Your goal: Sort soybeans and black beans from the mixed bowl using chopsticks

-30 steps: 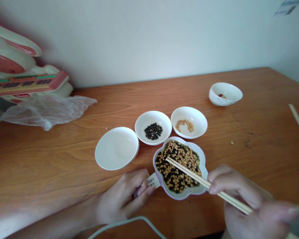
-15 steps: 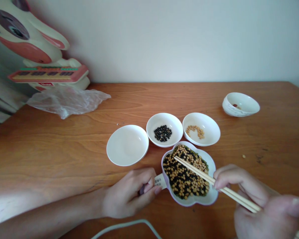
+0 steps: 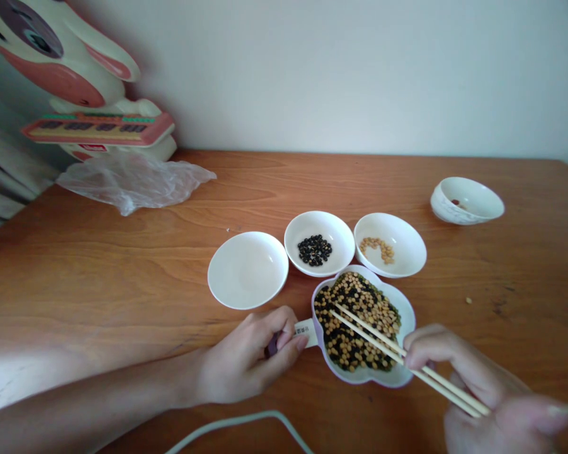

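Now the right hand (image 3: 473, 384) has its grip clamped on a pair of chopsticks (image 3: 397, 354) whose tips rest among the mixed beans in the flower-shaped dish (image 3: 404, 309), while the left hand (image 3: 246, 362) pinches that dish's handle (image 3: 305, 329), just behind which three white bowls (image 3: 319, 249) sit on the desk (image 3: 99, 271).

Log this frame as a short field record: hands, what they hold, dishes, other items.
left hand: pinches the handle of the flower-shaped bowl
right hand: holds chopsticks, tips over the mixed beans
empty dish: left of the row
black bean dish: middle
yellow bean dish: right
far bowl: apart, right
plastic bag: far left
table: wooden
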The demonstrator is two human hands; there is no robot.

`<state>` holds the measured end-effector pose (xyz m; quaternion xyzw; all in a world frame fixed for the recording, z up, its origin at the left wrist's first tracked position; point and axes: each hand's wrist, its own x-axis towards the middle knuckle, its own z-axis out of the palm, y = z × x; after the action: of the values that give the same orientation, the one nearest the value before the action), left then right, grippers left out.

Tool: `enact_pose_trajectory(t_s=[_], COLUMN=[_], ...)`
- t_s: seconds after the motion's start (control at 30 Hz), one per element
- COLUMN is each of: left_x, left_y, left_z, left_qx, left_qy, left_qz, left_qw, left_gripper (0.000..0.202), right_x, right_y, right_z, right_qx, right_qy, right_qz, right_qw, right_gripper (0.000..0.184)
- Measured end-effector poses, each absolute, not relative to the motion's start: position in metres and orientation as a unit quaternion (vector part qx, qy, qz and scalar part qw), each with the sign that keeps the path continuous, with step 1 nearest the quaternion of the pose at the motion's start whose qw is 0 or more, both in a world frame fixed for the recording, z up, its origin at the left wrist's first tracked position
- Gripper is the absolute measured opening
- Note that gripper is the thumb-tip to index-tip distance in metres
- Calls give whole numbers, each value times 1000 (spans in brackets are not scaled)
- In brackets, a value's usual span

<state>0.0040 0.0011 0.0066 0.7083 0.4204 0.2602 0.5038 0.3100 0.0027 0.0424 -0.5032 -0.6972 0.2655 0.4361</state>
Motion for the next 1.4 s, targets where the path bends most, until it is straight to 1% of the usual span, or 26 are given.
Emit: enact_pose_trajectory(t_s=[0.1, 0.2, 0.3, 0.4, 0.5, 0.6, 0.7, 0.9, 1.13, 1.27, 1.4], left_x=[5, 7, 9, 9, 7, 6, 6, 4, 5, 6, 6], left_y=[0, 1, 3, 3, 2, 0, -1, 1, 6, 7, 7], left_z=[3, 4, 8, 9, 7, 6, 7, 10, 12, 12, 12], left_qx=[702, 708, 727, 743, 766, 792, 803, 799, 777, 764, 769], left_qy=[433, 426, 392, 362, 348, 345, 368, 387, 379, 383, 381], left_qz=[286, 314, 338, 357, 354, 336, 307, 264, 286, 291, 290], left_qw=[488, 468, 452, 434, 408, 376, 355, 377, 415, 431, 424], left_gripper=[21, 17, 18, 27, 41, 55, 64, 77, 74, 75, 74], right_x=[310, 311, 308, 300, 292, 292, 297, 300, 290, 291, 291], right_y=[4, 4, 3, 2, 2, 3, 4, 1, -4, -5, -6], right_z=[43, 42, 42, 46, 49, 47, 41, 37, 40, 38, 36], right_qx=[-506, -498, -493, -502, -510, -497, -482, -462, -519, -519, -512], right_qy=[-704, -710, -714, -699, -676, -695, -709, -708, -657, -652, -651], right_qz=[269, 256, 251, 251, 245, 241, 247, 270, 294, 310, 313], right_qw=[419, 428, 429, 443, 472, 461, 451, 461, 462, 459, 465], right_gripper=[88, 87, 86, 85, 83, 79, 78, 79, 87, 86, 82])
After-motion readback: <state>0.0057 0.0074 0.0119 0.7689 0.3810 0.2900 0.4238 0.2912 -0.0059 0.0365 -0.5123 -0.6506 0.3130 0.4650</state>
